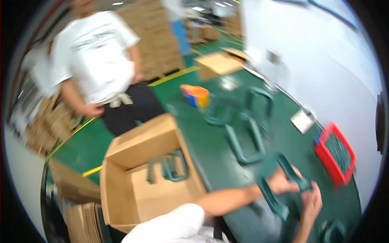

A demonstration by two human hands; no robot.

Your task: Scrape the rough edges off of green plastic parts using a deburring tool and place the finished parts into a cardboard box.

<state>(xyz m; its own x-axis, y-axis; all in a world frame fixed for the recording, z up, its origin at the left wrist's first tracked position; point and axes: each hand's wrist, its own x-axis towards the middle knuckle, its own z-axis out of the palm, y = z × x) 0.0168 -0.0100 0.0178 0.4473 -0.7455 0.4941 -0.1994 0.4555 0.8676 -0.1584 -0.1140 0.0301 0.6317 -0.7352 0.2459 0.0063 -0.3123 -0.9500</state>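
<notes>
My left hand [280,182] is closed around a dark green U-shaped handle [288,168], held up over the table with its two legs pointing toward the lower right. The fingers of my right hand [311,201] are pressed together at the end of one leg. Whether a small part is also between them is too blurred to tell. More green U-shaped handles [243,158] lie on the green table [210,158] beyond my hands. An open cardboard box [152,139] to the left has several similar green pieces [175,167] on its bottom.
A red bin [338,154] of thin green parts sits at the right by the white wall. An orange-and-blue tape dispenser [195,96] and another carton [219,64] are at the far end. A person in a white shirt [97,56] stands beyond the open box. Flattened cardboard [83,220] leans lower left.
</notes>
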